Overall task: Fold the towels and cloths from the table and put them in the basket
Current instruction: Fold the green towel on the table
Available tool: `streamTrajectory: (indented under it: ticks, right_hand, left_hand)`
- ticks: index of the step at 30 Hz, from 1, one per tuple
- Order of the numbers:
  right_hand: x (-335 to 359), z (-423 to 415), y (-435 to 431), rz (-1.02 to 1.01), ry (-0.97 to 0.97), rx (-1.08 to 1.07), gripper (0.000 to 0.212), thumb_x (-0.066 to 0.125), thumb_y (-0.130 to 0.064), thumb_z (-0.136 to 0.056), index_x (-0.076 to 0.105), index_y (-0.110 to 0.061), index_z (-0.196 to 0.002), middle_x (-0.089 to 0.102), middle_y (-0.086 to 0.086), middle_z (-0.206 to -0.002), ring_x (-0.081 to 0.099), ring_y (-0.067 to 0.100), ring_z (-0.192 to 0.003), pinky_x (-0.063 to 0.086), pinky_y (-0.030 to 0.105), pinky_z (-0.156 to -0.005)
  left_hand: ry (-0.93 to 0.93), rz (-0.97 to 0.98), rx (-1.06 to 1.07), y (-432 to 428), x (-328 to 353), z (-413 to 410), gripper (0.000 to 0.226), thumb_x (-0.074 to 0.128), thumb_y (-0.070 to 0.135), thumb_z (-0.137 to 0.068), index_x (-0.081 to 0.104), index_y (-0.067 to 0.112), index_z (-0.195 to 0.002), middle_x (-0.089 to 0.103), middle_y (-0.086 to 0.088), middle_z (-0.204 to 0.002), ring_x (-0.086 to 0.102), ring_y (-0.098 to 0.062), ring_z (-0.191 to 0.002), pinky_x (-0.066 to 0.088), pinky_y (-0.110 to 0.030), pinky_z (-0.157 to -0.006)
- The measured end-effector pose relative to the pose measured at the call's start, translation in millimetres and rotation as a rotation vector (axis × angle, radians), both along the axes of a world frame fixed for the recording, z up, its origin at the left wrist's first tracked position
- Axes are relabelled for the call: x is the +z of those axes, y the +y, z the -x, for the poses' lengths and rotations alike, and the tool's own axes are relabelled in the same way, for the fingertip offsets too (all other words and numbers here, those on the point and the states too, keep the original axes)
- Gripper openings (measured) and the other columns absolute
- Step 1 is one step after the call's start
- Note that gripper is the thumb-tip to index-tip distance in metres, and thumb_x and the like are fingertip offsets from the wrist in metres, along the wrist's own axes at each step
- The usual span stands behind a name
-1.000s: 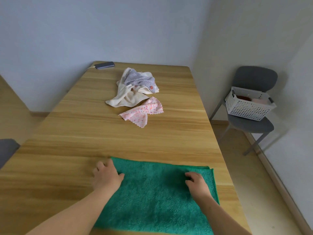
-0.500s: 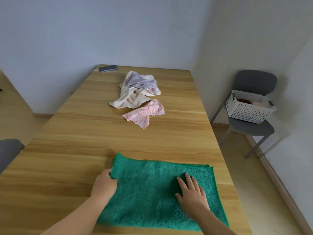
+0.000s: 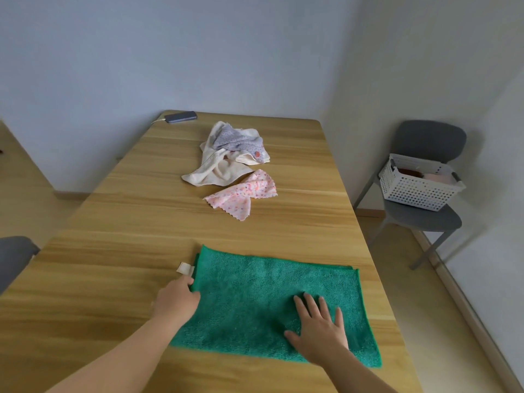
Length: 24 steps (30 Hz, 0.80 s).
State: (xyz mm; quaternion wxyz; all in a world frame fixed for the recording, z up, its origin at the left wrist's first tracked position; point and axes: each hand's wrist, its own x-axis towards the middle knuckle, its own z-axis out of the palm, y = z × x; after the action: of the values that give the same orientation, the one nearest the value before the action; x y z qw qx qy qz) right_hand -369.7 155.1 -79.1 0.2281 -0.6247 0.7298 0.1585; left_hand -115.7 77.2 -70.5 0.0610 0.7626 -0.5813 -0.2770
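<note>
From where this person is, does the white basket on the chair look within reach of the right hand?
Probably not. The right hand lies flat on the green towel, and the basket sits on a grey chair apart from the table, across bare floor.

Green towel (image 3: 272,302): fuzzy matt terry cloth; table (image 3: 136,251): smooth satin wood-grain; basket (image 3: 416,188): seemingly white perforated plastic.

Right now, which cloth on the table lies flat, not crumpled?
The green terry towel, its edge held by the left hand, the right hand flat on it. The cream towel, grey dotted cloth and pink spotted cloth lie crumpled.
</note>
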Motion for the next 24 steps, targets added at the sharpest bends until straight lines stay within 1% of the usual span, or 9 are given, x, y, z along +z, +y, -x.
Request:
streamTrajectory:
  ticks: [3,5,10,12,14,15,17,20,24]
  right_hand:
    - [-1,0,-2,0.036,-0.062,-0.054,0.073,0.034,-0.055,-0.095,-0.004,-0.030,-0.151,-0.012,-0.007,-0.159,-0.013,0.022,-0.147,-0.005,0.049,-0.117]
    - [0,5,5,0.175,-0.100,-0.155,0.065,0.036,-0.050,-0.096,0.008,-0.031,-0.151,-0.001,-0.009,-0.160,-0.003,0.019,-0.148,0.002,0.043,-0.119]
    - [6,35,39,0.355,0.019,-0.449,0.048,0.036,-0.042,-0.095,0.030,-0.032,-0.142,0.032,-0.007,-0.148,0.030,0.018,-0.134,0.028,0.033,-0.108]
    - [9,42,45,0.335,0.033,-0.552,0.046,0.037,-0.041,-0.094,0.033,-0.030,-0.139,0.037,-0.003,-0.144,0.034,0.021,-0.131,0.030,0.034,-0.106]
    - [10,47,50,0.299,0.033,-0.645,0.046,0.037,-0.040,-0.094,0.035,-0.027,-0.137,0.040,0.002,-0.141,0.036,0.023,-0.128,0.032,0.034,-0.104]
    - [9,49,53,0.283,0.013,-0.700,0.045,0.038,-0.040,-0.093,0.036,-0.024,-0.135,0.041,0.005,-0.138,0.038,0.025,-0.126,0.034,0.035,-0.102]
    - [7,51,58,0.265,-0.121,-0.838,0.043,0.040,-0.037,-0.093,0.038,-0.018,-0.131,0.041,0.011,-0.130,0.046,0.029,-0.115,0.040,0.038,-0.097]
    - [0,52,63,0.289,-0.397,-1.031,0.044,0.043,-0.030,-0.092,0.038,-0.009,-0.131,0.038,0.018,-0.123,0.054,0.032,-0.092,0.048,0.041,-0.087]
    - [-5,53,62,0.392,-0.555,-1.247,0.042,0.048,-0.023,-0.090,0.044,-0.009,-0.130,0.037,0.020,-0.126,0.050,0.028,-0.075,0.052,0.046,-0.086]
  left_hand:
    - [-0.131,-0.054,-0.021,7,-4,-6,0.033,0.052,0.034,-0.089,0.052,0.022,-0.120,0.061,0.007,-0.086,0.059,-0.014,-0.081,0.048,-0.030,-0.075]
    - [-0.120,-0.109,0.016,12,-10,-10,0.033,0.054,0.038,-0.086,0.052,0.019,-0.113,0.060,0.001,-0.092,0.060,-0.019,-0.087,0.051,-0.032,-0.075]
    - [0.060,-0.184,0.127,18,-12,-13,0.030,0.050,0.032,-0.088,0.051,0.014,-0.113,0.056,-0.015,-0.115,0.050,-0.016,-0.064,0.039,-0.027,-0.058]
    - [0.106,-0.166,0.153,18,-11,-14,0.019,0.049,0.025,-0.089,0.054,0.011,-0.099,0.060,-0.011,-0.095,0.043,-0.015,-0.056,0.033,-0.025,-0.051]
    - [0.177,-0.154,0.174,21,-10,-15,0.013,0.049,0.020,-0.090,0.049,0.012,-0.079,0.048,-0.004,-0.068,0.037,-0.016,-0.053,0.031,-0.025,-0.053]
    - [0.212,-0.161,0.198,23,-10,-15,0.016,0.049,0.018,-0.091,0.047,0.012,-0.076,0.043,-0.004,-0.065,0.037,-0.017,-0.054,0.033,-0.026,-0.055]
    - [0.274,-0.198,0.273,30,-12,-16,0.010,0.049,0.018,-0.093,0.051,0.009,-0.091,0.039,-0.004,-0.064,0.036,-0.017,-0.055,0.036,-0.027,-0.056]
    - [0.361,-0.248,0.406,39,-16,-17,0.041,0.048,0.022,-0.095,0.042,0.010,-0.133,0.041,-0.006,-0.062,0.038,-0.016,-0.052,0.037,-0.025,-0.050]
    - [0.446,-0.168,0.475,48,-23,-18,0.043,0.046,0.021,-0.097,0.040,0.009,-0.138,0.052,-0.009,-0.075,0.048,-0.017,-0.061,0.041,-0.027,-0.054]
